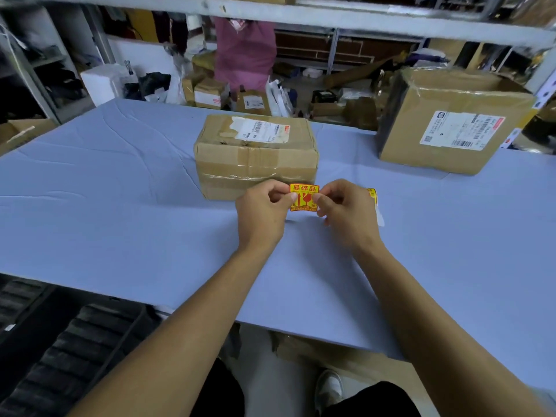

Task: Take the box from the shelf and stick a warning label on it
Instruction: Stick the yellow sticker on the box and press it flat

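Table (120, 206), blue-grey sheet, fills most of the view. Big carton (451, 127) is set at 2 o'clock from the hands, well apart, white shipping slip on its near face. Taped box (255, 158) is set on the table at 12 o'clock from the hands, just beyond them, upright, shipping slip on top, near face toward the camera. Both forearms are stretched forward and converge at the middle of the table. Left hand (263, 212) is closed, thumb and forefinger pinched on the left edge of the warning label (304, 197). Right hand (346, 212) is pinched likewise on the right edge. Label is held upright, red and yellow, print facing the camera, just in front of the box's lower near face; contact with the box cannot be told. A strip of more labels (373, 197) is seen at 3 o'clock behind the right hand, partly hidden. Nothing lies between label and box.
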